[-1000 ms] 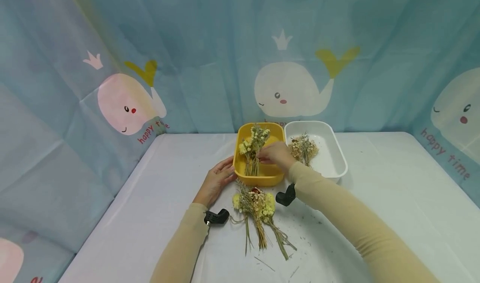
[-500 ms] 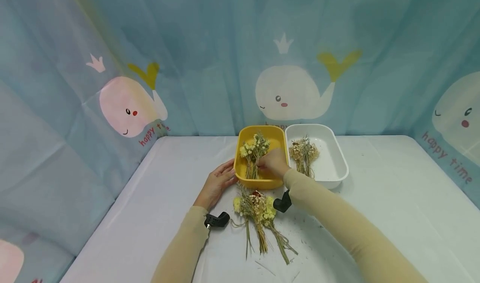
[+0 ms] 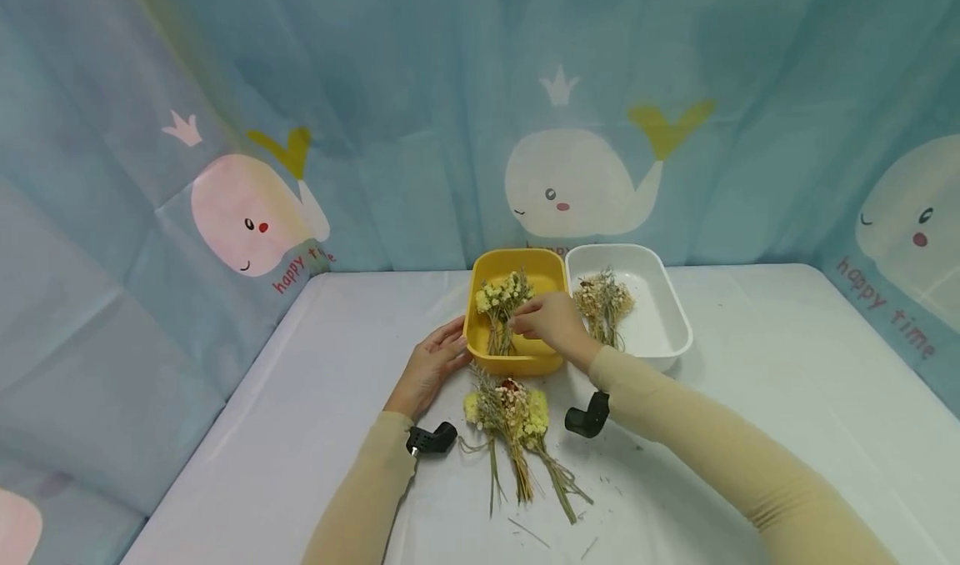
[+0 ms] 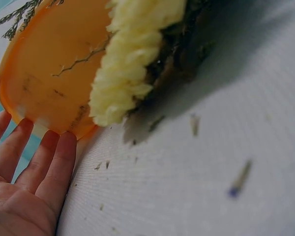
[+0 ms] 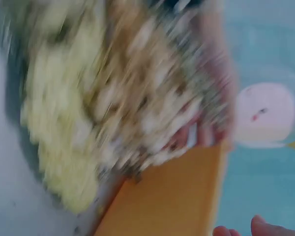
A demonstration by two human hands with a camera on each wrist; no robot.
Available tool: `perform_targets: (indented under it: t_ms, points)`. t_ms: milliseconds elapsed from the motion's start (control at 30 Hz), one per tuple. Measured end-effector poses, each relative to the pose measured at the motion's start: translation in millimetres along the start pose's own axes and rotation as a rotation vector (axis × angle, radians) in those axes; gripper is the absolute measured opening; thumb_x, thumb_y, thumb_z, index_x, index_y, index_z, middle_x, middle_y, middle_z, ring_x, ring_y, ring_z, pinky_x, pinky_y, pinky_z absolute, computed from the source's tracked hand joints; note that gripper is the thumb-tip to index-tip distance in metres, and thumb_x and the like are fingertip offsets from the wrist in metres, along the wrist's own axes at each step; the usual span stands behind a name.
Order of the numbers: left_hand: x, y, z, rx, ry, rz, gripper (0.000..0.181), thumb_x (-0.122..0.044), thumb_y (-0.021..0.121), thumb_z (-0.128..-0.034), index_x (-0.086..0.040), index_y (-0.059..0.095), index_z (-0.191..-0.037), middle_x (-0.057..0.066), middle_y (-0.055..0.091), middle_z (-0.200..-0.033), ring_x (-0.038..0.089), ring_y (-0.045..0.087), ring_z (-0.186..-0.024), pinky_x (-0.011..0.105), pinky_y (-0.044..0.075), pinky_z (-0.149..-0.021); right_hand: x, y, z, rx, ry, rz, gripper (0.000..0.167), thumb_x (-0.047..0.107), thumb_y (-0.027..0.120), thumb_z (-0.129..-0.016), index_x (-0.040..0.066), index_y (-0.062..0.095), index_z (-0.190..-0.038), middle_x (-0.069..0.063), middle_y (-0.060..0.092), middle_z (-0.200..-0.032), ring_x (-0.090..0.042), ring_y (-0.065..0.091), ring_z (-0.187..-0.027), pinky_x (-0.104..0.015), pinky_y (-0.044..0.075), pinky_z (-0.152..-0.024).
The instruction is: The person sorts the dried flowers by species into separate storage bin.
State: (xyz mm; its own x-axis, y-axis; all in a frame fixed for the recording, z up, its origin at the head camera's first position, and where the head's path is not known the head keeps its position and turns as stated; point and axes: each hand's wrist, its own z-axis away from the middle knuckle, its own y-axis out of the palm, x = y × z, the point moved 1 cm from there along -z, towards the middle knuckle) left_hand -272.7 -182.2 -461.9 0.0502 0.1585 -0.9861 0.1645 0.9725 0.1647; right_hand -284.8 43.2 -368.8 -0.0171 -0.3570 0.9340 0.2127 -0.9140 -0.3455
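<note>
My left hand (image 3: 431, 369) rests with extended fingers against the left side of the yellow container (image 3: 517, 366); in the left wrist view, the fingertips of the hand (image 4: 27, 187) touch its orange-looking wall (image 4: 44, 88). Inside lie yellow dried flowers (image 3: 498, 296), stems towards me. My right hand (image 3: 553, 323) is over the container beside those stems, fingers bent a little. The right wrist view shows only its fingertips (image 5: 265, 229), spaced apart, nothing seen between them. Contact with the stems is unclear.
To the right stands a white container (image 3: 660, 332) with a dried bunch (image 3: 603, 302) at its left side. Nearer me, several dried bunches (image 3: 513, 415) lie on the white table (image 3: 337, 332), with loose stem bits around. A whale-print curtain (image 3: 420, 132) hangs behind.
The yellow flowers in the container sit lower and closer together than a second ago. My right hand has drawn slightly up and right since the middle frame. The left hand stays against the container.
</note>
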Motion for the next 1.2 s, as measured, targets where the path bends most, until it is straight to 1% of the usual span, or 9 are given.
perform_targets:
  t_ms: [100, 167, 333, 500, 633, 767, 867, 1067, 1200]
  points:
    - [-1.0, -0.3, 1.4, 0.016, 0.009, -0.003, 0.052, -0.017, 0.06, -0.1003, -0.014, 0.044, -0.15, 0.007, 0.045, -0.155, 0.027, 0.047, -0.141, 0.028, 0.053, -0.104, 4, -5, 16.1, 0.01, 0.002, -0.065, 0.027, 0.012, 0.073, -0.09, -0.006, 0.073, -0.109, -0.017, 0.076, -0.103, -0.025, 0.076, -0.086, -0.041, 0.061, -0.088]
    - [-1.9, -0.7, 0.6, 0.024, 0.013, -0.004, 0.052, -0.018, 0.06, -0.1007, -0.014, 0.044, -0.15, 0.006, 0.045, -0.155, 0.026, 0.046, -0.141, 0.029, 0.053, -0.104, 5, -9, 25.9, 0.015, 0.007, -0.115, 0.027, 0.012, 0.075, -0.088, -0.006, 0.073, -0.108, -0.016, 0.076, -0.102, -0.019, 0.076, -0.083, -0.04, 0.061, -0.087]
    - [-4.9, -1.6, -3.2, 0.016, 0.007, -0.004, 0.052, -0.017, 0.059, -0.101, -0.013, 0.043, -0.151, 0.006, 0.045, -0.155, 0.027, 0.047, -0.14, 0.029, 0.053, -0.104, 0, -19, 44.6, 0.039, 0.002, -0.196, 0.031, 0.011, 0.077, -0.086, -0.007, 0.072, -0.111, -0.014, 0.077, -0.102, -0.02, 0.076, -0.088, -0.035, 0.061, -0.087]
    - [-6.5, -1.4, -3.2, -0.005, -0.008, 0.003, 0.052, -0.014, 0.059, -0.1009, -0.012, 0.044, -0.151, 0.007, 0.045, -0.155, 0.029, 0.047, -0.14, 0.029, 0.053, -0.103, -8, -21, 60.4, 0.078, 0.005, -0.194, 0.033, 0.013, 0.077, -0.087, -0.006, 0.072, -0.113, -0.015, 0.076, -0.105, -0.027, 0.075, -0.097, -0.039, 0.06, -0.091]
    - [-4.9, -1.5, -2.2, -0.009, -0.014, 0.014, 0.052, -0.012, 0.058, -0.101, -0.013, 0.044, -0.151, 0.006, 0.045, -0.155, 0.028, 0.047, -0.14, 0.028, 0.053, -0.103, -14, -20, 72.3, 0.117, 0.024, -0.199, 0.035, 0.012, 0.076, -0.088, -0.008, 0.07, -0.115, -0.016, 0.075, -0.106, -0.03, 0.075, -0.097, -0.041, 0.06, -0.09]
    - [-2.9, -1.5, -2.1, -0.009, -0.011, 0.016, 0.052, -0.011, 0.058, -0.1009, -0.013, 0.044, -0.151, 0.007, 0.045, -0.155, 0.028, 0.047, -0.141, 0.027, 0.054, -0.102, -21, -19, 83.9, 0.152, 0.035, -0.2, 0.037, 0.013, 0.075, -0.088, -0.01, 0.069, -0.116, -0.015, 0.077, -0.102, -0.032, 0.074, -0.097, -0.041, 0.061, -0.089]
    - [-2.0, -0.5, -2.0, -0.011, -0.01, 0.009, 0.052, -0.012, 0.058, -0.1008, -0.013, 0.044, -0.15, 0.007, 0.045, -0.155, 0.027, 0.046, -0.141, 0.027, 0.054, -0.102, -27, -18, 91.4, 0.178, 0.039, -0.194, 0.036, 0.014, 0.075, -0.089, -0.01, 0.069, -0.114, -0.012, 0.078, -0.099, -0.031, 0.075, -0.096, -0.039, 0.062, -0.087]
    - [-0.5, 0.6, -1.2, -0.015, -0.012, -0.001, 0.051, -0.012, 0.058, -0.1008, -0.014, 0.045, -0.15, 0.006, 0.046, -0.155, 0.027, 0.047, -0.14, 0.029, 0.054, -0.103, -38, -10, 102.5, 0.209, 0.037, -0.201, 0.034, 0.013, 0.077, -0.086, -0.01, 0.07, -0.11, -0.009, 0.077, -0.097, -0.028, 0.075, -0.092, -0.042, 0.062, -0.087]
    - [-0.7, 0.5, -1.3, -0.014, -0.014, -0.008, 0.05, -0.013, 0.058, -0.101, -0.014, 0.045, -0.15, 0.005, 0.046, -0.155, 0.027, 0.048, -0.14, 0.029, 0.054, -0.102, -43, -7, 106.7, 0.221, 0.032, -0.175, 0.035, 0.016, 0.078, -0.085, -0.007, 0.072, -0.11, -0.008, 0.078, -0.096, -0.022, 0.075, -0.09, -0.037, 0.063, -0.084]
